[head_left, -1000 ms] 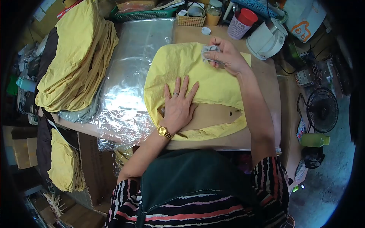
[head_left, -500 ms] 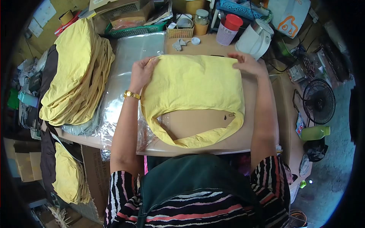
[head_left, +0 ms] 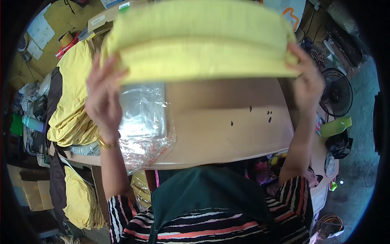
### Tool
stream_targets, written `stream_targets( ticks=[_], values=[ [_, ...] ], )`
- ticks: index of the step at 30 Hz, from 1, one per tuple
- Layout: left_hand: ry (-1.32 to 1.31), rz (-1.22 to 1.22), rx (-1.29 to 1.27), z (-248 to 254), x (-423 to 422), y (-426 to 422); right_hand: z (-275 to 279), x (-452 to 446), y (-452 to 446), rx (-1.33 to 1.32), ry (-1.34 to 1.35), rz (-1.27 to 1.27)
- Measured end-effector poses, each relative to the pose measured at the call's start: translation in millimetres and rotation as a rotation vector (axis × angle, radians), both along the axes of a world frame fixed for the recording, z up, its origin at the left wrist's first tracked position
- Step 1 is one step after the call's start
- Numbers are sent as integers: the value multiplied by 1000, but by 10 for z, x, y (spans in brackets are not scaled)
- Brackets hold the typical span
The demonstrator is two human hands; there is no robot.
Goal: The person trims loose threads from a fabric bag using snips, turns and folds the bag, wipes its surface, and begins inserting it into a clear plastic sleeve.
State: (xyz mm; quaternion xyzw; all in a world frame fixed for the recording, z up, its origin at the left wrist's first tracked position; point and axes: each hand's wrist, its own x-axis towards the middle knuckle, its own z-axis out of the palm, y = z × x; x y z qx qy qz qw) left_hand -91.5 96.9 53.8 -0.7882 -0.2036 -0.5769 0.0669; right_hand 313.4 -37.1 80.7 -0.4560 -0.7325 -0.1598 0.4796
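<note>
A yellow cloth shoulder bag (head_left: 199, 55), blurred by motion, is stretched out sideways above the table (head_left: 219, 142). At its left end my left hand (head_left: 106, 91) grips the cloth, the gold bracelet just below on the wrist. My right hand (head_left: 307, 79) pinches the opposite end. A fold runs across the bag between the hands, and its upper part reaches the top of the view. Clear plastic bags (head_left: 146, 114) lie on the table, below and to the right of my left hand. Several small dark marks show on the tabletop under the raised bag.
A stack of yellow cloth pieces (head_left: 75, 89) lies at the left, with more yellow cloth (head_left: 81, 199) hanging lower. A black fan (head_left: 336, 92) and a green bottle (head_left: 336, 127) are at the right. The raised bag hides most of the table's back.
Both hands have lifted the bag off the table, up toward the camera, and moved farther apart. It was lying flat with its strap loop toward me. The tabletop beneath is now uncovered.
</note>
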Motion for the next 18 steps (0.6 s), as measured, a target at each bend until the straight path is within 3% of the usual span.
stream_targets(
  ticks=[2,3,4,6,9,16,18],
  values=[
    [120,106,-115,-595,-151,-246,-622,-52,-243,-189,-81,-70],
    [219,145,-173,-914,-221,-385,-1022,-156,-407,-420,251,-38],
    [337,82,-311,-1115,-322,-534,-1219,-182,-524,-513,-4,-128],
    [290,48,-514,-1501,-410,-688,-1813,-218,-744,-749,684,-95],
    [192,35,-636,-1624,-384,-757,-2100,-183,-840,-574,671,-236],
    [149,-51,-523,-1472,-58,-394,-1894,-307,-395,-369,581,-194],
    [155,-90,-513,-1463,-49,-290,-1797,-316,-231,-363,312,-207]
  ],
)
